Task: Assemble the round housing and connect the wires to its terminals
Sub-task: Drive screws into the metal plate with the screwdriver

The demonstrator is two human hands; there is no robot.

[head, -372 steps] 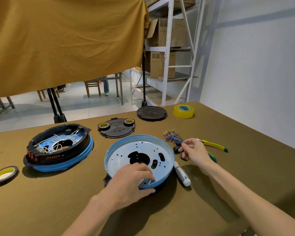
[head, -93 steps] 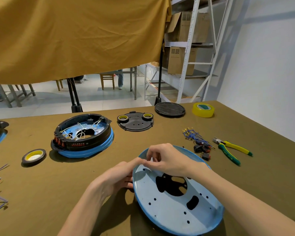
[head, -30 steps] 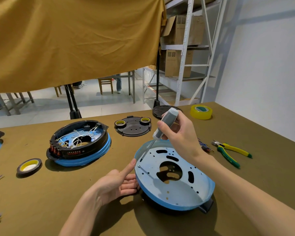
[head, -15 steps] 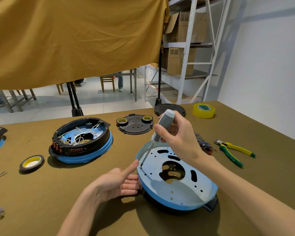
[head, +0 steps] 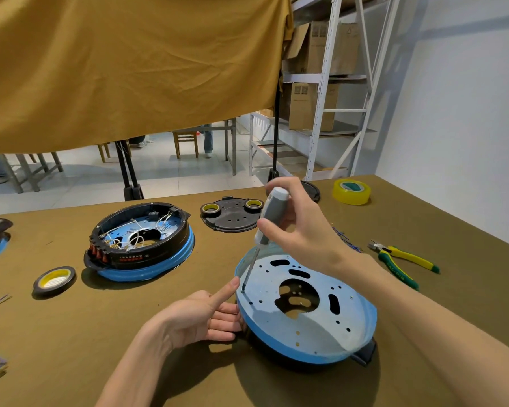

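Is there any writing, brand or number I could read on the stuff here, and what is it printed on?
No text here can be read with certainty.
Finished housing: a red and white label on its black side, too blurred.
Pliers: dark lettering on the green handle, too small.
Cardboard boxes on the shelf: small printed symbols, no legible words.
Yellow tape roll: a green inner label, unreadable.

Yellow tape roll (head: 351, 191) lies at two o'clock on the surface (head: 71, 333); green-yellow pliers (head: 401, 259) at three o'clock.
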